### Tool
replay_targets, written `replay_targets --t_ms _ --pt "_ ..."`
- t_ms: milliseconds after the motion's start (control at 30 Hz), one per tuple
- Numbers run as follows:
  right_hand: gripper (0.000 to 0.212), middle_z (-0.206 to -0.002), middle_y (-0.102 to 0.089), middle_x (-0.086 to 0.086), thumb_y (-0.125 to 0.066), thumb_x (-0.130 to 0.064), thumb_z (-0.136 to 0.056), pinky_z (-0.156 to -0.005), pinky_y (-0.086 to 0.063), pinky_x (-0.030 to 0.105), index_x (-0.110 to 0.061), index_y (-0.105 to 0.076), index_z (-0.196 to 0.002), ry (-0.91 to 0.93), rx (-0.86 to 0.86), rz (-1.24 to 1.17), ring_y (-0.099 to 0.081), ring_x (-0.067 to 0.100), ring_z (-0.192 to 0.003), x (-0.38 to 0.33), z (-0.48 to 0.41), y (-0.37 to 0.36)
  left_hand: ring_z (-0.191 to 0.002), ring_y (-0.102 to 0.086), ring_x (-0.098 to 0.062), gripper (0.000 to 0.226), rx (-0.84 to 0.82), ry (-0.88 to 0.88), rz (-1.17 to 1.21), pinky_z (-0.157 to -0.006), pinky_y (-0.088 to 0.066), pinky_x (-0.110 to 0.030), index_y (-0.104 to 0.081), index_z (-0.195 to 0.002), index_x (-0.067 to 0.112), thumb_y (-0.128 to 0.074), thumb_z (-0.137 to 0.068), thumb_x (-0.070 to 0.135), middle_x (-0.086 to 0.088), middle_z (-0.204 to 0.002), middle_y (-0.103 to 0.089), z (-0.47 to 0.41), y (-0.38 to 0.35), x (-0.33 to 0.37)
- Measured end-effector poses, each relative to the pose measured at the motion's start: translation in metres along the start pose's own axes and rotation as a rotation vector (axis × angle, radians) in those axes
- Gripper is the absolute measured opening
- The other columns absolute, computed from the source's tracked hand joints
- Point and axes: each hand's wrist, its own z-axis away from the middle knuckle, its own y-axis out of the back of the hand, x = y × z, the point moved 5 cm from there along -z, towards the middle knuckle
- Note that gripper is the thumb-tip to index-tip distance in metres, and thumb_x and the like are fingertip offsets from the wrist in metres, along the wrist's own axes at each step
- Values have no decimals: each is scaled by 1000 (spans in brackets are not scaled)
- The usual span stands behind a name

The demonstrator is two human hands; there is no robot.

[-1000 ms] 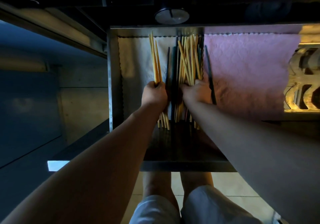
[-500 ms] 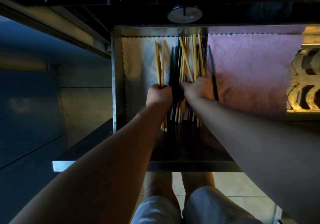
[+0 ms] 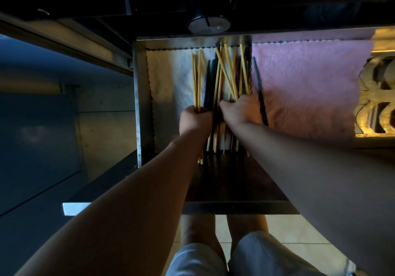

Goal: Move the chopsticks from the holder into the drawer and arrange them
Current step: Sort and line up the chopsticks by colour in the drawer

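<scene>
An open metal drawer holds a mixed pile of chopsticks, yellow and dark ones, lying lengthwise and partly crossed. My left hand is closed around a few yellow chopsticks at the pile's left side. My right hand presses down on and grips the middle of the pile, fingers curled among the sticks. One dark chopstick lies apart on the right, beside my right hand. The holder cannot be made out.
A white cloth lines the drawer's left part and a pink cloth the right. A round knob sits on the dark cabinet above. A carved yellow object is at the far right. My legs stand on a tiled floor below.
The yellow chopsticks in my left hand have drawn closer to the pile and stand straighter. My right hand shifted slightly within the pile, and the sticks there lie more crossed.
</scene>
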Motion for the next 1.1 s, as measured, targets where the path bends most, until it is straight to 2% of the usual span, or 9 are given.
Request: replay_targets --t_ms 133,200,367,467,600,733,800,1000,1100 --pt "39 -115 -66 15 -51 -38 -87 -82 -47 30 -9 -64 -109 -2 1 -57 -63 33 -105 3 4 15 -80 -67 -20 24 61 -28 -45 -75 -57 -31 -68 -90 18 -78 -71 30 0 -83 -70 3 -5 5" --pt "37 -111 -66 13 -49 -39 -91 -70 -39 24 -10 -64 -109 34 1 -63 -64 29 -99 7 5 22 -82 -68 -23 33 92 7 -65 -77 -58 -34 -70 -96 17 -78 -70 35 -2 -86 -71 4 -9 6" --pt "41 -96 -64 11 -46 -44 -95 -53 -28 19 -8 -63 -106 107 -14 -142 -64 30 -95 19 8 25 -87 -68 -29 34 155 46 -140 -72 -55 -30 -70 -100 12 -72 -74 34 -9 -94 -70 8 -18 14" --pt "49 -125 -60 15 -48 -43 -95 -74 -22 19 -7 -55 -128 78 2 -128 -54 31 -116 24 6 21 -89 -67 -30 34 166 30 -153 -70 -52 -29 -67 -99 9 -69 -75 33 -11 -95 -69 10 -17 17" --pt "53 -125 -61 10 -56 -43 -90 -92 -41 27 -13 -51 -134 -39 -95 -278 -58 29 -115 29 -3 2 -82 -63 -26 29 136 -24 -159 -64 -43 -26 -68 -97 13 -69 -76 32 -6 -88 -67 12 -21 16" --pt "59 -136 -55 11 -59 -39 -88 -108 -35 35 -16 -44 -140 -58 -76 -336 -51 30 -125 29 -6 1 -65 -57 -17 24 130 -61 -143 -48 -35 -21 -69 -88 14 -72 -76 35 0 -75 -63 14 -27 19" --pt "58 -133 -58 11 -60 -38 -87 -107 -40 37 -15 -46 -139 -51 -80 -365 -54 30 -122 30 -7 1 -64 -50 -18 21 158 -72 -169 -56 -36 -23 -67 -89 14 -69 -80 33 -3 -79 -61 14 -28 20" --pt "42 -102 -68 9 -59 -39 -87 -74 -51 26 -8 -62 -116 -29 -69 -349 -65 27 -92 30 -5 11 -78 -53 -26 26 146 -107 -276 -67 -45 -32 -62 -96 12 -64 -84 35 -5 -85 -55 18 -32 25" --pt "28 -69 -57 -2 -60 -35 -88 -44 -37 16 -8 -64 -95 -22 -66 -370 -54 14 -58 31 -1 18 -81 -53 -26 28 135 -124 -324 -70 -47 -34 -61 -100 11 -65 -85 34 -1 -82 -50 19 -33 29"
